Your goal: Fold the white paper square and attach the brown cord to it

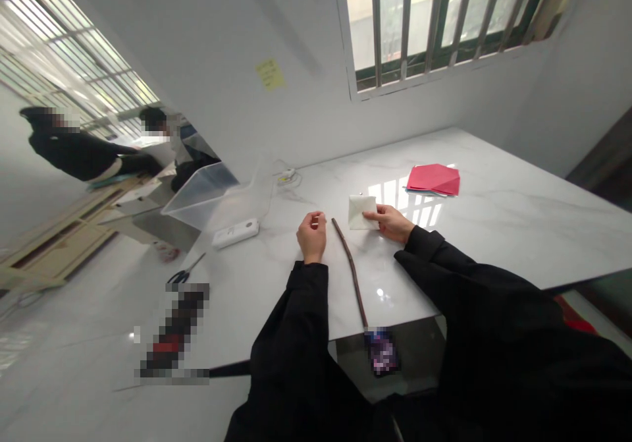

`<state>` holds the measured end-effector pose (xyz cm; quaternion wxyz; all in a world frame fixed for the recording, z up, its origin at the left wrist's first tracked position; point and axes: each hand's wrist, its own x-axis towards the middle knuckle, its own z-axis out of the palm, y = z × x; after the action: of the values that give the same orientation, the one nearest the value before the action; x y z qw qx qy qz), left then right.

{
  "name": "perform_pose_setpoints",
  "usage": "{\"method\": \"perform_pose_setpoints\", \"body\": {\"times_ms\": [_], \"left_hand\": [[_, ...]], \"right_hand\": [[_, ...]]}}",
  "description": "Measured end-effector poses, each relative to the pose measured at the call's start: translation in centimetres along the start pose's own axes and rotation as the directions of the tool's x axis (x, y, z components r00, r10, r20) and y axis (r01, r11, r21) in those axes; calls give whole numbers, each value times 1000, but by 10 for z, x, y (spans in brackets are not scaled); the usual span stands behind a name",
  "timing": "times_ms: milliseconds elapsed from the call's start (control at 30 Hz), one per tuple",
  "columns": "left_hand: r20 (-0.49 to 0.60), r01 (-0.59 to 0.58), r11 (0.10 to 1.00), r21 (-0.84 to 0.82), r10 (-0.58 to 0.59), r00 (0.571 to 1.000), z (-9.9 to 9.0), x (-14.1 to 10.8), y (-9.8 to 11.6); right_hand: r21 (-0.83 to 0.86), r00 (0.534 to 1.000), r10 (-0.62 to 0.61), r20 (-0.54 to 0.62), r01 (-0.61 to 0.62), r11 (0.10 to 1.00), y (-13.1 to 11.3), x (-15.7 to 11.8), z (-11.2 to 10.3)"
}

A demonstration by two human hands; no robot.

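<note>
My right hand (392, 223) pinches a cream-white square of folded paper (361, 211) by its right edge, just above the table. To the left of it, my left hand (311, 234) is raised with its fingers curled in and the fingertips together; whether anything small is between them cannot be made out. Between the two hands a long, thin, slightly bent brown stick-like piece (353, 274) runs down toward the table's front edge. Its lower end meets a blurred purple-and-dark rectangle (382, 352).
A stack of red paper (433, 178) lies farther back on the white marbled table (513, 211). At left are a white power strip (236, 233), black-handled scissors (180, 275), a clear plastic bin (202, 192) and a blurred dark object (175, 330). Two people sit beyond.
</note>
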<state>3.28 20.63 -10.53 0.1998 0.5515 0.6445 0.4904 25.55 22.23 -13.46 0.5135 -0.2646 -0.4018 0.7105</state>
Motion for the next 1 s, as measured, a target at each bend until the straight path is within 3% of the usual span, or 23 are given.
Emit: {"method": "perform_pose_setpoints", "body": {"times_ms": [67, 133, 267, 367, 467, 533, 600, 667, 800, 1000], "left_hand": [[-26, 42, 976, 213, -38, 999, -5, 6, -3], [21, 34, 936, 350, -44, 999, -6, 8, -2], [205, -151, 846, 511, 50, 977, 6, 6, 8], [307, -238, 825, 512, 83, 948, 14, 6, 15], [326, -152, 919, 364, 27, 945, 15, 11, 16], [381, -25, 994, 111, -19, 924, 11, 15, 16], [490, 130, 972, -194, -18, 871, 5, 16, 19], [568, 252, 890, -381, 11, 823, -2, 14, 25], [617, 346, 795, -498, 44, 786, -9, 8, 40], [656, 376, 750, -543, 100, 748, -12, 1, 51]], "right_hand": [[59, 999, 23, 25, -24, 998, -3, 2, -4], [96, 999, 22, 34, -25, 995, -6, 3, -5], [112, 996, 42, 77, -51, 992, -9, 5, -4], [98, 988, 65, 141, -79, 992, -9, 7, -3], [92, 979, 65, 195, -85, 992, -9, 8, -3], [87, 970, 65, 234, -88, 992, -9, 9, -3], [88, 964, 62, 258, -87, 992, -10, 9, -2], [96, 965, 50, 259, -77, 992, -11, 8, -1], [102, 976, 10, 218, -33, 994, -15, 8, 2], [87, 980, -59, 189, 43, 995, -23, 6, 8]]}}
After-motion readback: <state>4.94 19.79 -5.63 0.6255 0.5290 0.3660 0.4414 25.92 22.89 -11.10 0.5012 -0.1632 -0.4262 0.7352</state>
